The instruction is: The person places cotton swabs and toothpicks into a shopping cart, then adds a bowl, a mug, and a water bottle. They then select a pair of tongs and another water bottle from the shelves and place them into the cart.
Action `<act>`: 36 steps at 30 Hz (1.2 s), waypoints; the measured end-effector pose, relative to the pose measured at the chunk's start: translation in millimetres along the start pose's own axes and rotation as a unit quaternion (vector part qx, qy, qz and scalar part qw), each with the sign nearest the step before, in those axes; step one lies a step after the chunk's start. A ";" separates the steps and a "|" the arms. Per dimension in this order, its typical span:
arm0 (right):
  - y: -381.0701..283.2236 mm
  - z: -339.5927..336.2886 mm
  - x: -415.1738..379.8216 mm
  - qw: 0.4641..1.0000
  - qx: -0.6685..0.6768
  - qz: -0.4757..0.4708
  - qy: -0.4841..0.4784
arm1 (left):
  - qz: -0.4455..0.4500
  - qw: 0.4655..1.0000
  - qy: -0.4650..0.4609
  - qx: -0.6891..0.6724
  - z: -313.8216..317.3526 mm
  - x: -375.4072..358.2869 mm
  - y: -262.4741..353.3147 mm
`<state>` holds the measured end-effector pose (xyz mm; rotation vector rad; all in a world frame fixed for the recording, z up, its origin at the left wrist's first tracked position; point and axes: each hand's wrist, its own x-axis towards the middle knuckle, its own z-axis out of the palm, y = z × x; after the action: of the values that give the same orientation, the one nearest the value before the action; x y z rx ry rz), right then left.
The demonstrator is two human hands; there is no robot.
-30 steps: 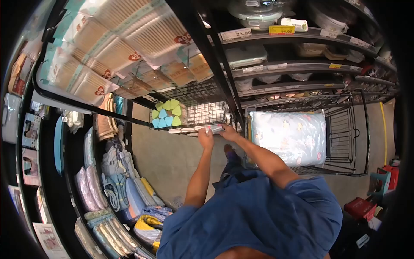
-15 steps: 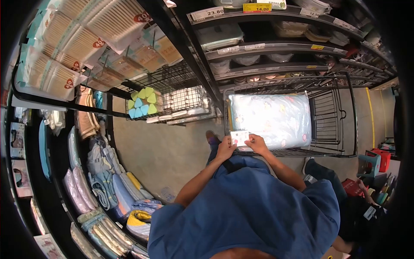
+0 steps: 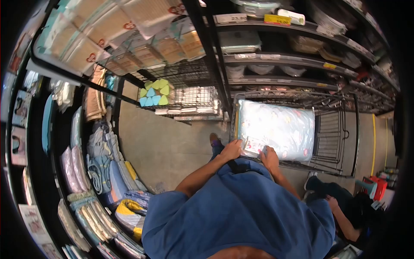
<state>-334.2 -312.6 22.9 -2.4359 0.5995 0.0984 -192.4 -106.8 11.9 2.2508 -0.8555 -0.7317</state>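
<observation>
A small white printed pack [image 3: 253, 144] is at the near left corner of a large pillow-like bundle [image 3: 278, 127] in clear plastic. The bundle is pale with small printed figures and lies in a black wire shopping cart [image 3: 330, 137]. My left hand [image 3: 232, 150] is closed at the pack's left edge, close to the cart's corner. At the pack's right edge, my right hand [image 3: 269, 158] pinches it between thumb and fingers. Motion blurs the print, and glare washes out part of the bundle.
Shelves of glass containers [image 3: 239, 41] stand beyond the cart. Packs of cotton swabs [image 3: 86, 56] hang at upper left over a wire basket [image 3: 194, 101] holding green and blue items. Folded textiles [image 3: 97, 216] fill the left shelves. Another person's arm [image 3: 345, 220] shows at lower right.
My view has shifted, so the cart and shelves sit farther right and lower. The pack has tilted down onto the bundle, with both hands still at it. The other person's arm has moved.
</observation>
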 end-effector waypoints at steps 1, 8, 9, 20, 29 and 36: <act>-5.2 -4.5 0.2 1.000 0.001 -0.011 -0.002 | 0.062 0.997 0.034 0.013 -1.5 -3.4 -4.9; -12.8 -0.5 2.8 0.999 -0.054 0.000 0.001 | -0.085 0.961 0.211 0.158 -25.5 -31.2 -23.1; -12.9 -0.4 3.8 0.999 -0.054 -0.008 0.000 | -0.089 0.959 0.218 0.159 -22.0 -34.2 -33.7; -20.6 -1.3 10.5 0.995 -0.021 -0.067 0.070 | -0.222 0.930 0.266 -0.122 -58.6 -61.1 -89.1; -257.5 -9.5 117.3 0.882 0.202 -0.422 0.061 | -0.068 0.823 0.543 0.151 -269.0 -48.0 -89.1; -384.3 60.6 231.4 0.934 0.190 -0.295 -0.065 | -0.102 0.863 0.468 0.162 -328.9 -5.8 -116.1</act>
<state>47.0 -97.8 139.2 -2.1058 -0.1774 -0.0959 68.4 80.4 148.3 2.5756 -0.2526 0.4918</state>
